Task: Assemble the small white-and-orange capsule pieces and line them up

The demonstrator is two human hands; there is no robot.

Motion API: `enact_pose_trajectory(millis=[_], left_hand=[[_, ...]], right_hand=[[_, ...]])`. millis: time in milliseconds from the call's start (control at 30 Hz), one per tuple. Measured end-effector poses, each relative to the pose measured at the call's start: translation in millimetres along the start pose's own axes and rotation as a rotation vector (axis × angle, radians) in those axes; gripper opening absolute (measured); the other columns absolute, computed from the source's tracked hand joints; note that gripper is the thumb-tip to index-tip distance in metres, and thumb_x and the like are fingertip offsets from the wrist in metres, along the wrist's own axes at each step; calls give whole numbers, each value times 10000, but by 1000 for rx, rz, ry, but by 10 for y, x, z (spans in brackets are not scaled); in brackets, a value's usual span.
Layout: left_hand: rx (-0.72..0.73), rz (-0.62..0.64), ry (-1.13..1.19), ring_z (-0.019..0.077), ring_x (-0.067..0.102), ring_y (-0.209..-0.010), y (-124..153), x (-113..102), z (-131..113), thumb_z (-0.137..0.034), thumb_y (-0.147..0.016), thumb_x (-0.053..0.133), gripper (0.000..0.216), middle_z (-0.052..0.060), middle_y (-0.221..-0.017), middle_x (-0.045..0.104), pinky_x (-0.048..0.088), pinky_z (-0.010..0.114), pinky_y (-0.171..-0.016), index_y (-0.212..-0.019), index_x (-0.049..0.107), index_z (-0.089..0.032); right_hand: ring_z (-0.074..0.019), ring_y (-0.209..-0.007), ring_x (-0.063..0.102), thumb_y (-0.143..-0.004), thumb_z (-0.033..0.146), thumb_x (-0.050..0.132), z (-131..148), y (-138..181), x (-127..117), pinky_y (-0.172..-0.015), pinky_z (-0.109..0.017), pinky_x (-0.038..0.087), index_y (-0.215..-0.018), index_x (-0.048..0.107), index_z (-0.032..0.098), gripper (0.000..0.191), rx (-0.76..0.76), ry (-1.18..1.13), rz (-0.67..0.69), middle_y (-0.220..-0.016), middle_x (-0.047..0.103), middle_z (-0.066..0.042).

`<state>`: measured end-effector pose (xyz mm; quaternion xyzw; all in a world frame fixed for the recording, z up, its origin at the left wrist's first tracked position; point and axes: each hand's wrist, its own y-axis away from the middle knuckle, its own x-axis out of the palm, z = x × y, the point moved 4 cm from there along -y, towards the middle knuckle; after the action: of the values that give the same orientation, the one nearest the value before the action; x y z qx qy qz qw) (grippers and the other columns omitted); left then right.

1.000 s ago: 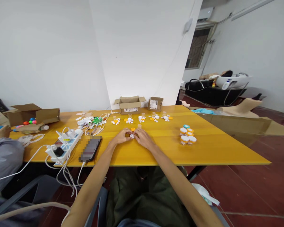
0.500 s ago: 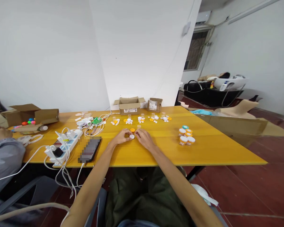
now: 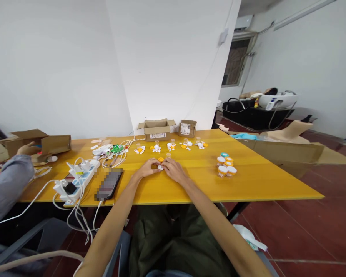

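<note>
Between thumb and fingers my left hand (image 3: 147,168) grips a small round white plastic piece (image 3: 160,167) low over the table. My right hand (image 3: 173,170) has its fingers pinched together at the right edge of that piece; whatever they pinch is hidden. Just beyond my fingertips lie an orange lid (image 3: 160,159) and a small clear cup (image 3: 168,155). Farther back runs a row of small heaps of white and orange parts, such as the heap (image 3: 171,146) with a clear cup behind it.
Several small jars (image 3: 227,169) with white, orange and teal tops cluster at the right. An open carton (image 3: 157,132) and a smaller box (image 3: 187,129) stand by the wall. On the left are a phone (image 3: 109,184), a power strip (image 3: 85,175), cables and a co-worker's arm (image 3: 11,177).
My right hand has moved left, bringing its fingertips to the white piece. The co-worker's hand has reached forward into the box at the left.
</note>
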<state>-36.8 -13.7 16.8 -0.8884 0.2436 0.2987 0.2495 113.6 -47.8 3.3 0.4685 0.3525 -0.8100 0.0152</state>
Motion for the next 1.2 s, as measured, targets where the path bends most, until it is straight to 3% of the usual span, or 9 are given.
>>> enact_pose_trajectory(millis=[267, 467, 767, 1000, 1200], left_hand=[[-5, 4, -30, 187, 611, -923, -10, 3, 16, -326, -774, 729, 176, 29, -918, 679, 490, 358, -933, -887, 722, -192], [-7, 12, -16, 184, 610, -908, -12, 5, 15, -332, -769, 726, 173, 26, -907, 675, 495, 353, -924, -864, 710, -188], [-10, 14, 13, 187, 618, -914, -6, 14, 20, -353, -763, 734, 193, 35, -927, 691, 495, 344, -914, -876, 729, -197], [-11, 4, 18, 181, 622, -908, -7, 11, 8, -318, -756, 735, 168, 29, -923, 687, 490, 338, -913, -866, 724, -192], [-21, 8, 15, 184, 623, -906, -8, 19, 19, -326, -747, 744, 192, 32, -936, 701, 497, 337, -905, -890, 735, -197]], right_hand=[[-213, -997, 604, -901, 94, 532, 32, -58, 40, -849, -321, 490, -988, 721, 228, 247, -70, 155, 47, -1016, 665, -86], [-217, -1021, 602, -873, 37, 513, 69, -81, 41, -906, -343, 489, -1021, 704, 233, 311, -108, 145, 19, -1029, 667, -88], [-223, -1003, 616, -938, 119, 470, -21, 31, -182, -887, -346, 498, -920, 680, 239, 243, 5, 55, -99, -1064, 664, -92], [-237, -999, 616, -897, 93, 485, -172, 120, -87, -855, -349, 503, -954, 687, 244, 258, 77, 109, -51, -1057, 683, -95], [-211, -982, 626, -886, 152, 541, -310, 95, -57, -821, -316, 502, -824, 684, 238, 179, 193, 20, -91, -1001, 673, -69]])
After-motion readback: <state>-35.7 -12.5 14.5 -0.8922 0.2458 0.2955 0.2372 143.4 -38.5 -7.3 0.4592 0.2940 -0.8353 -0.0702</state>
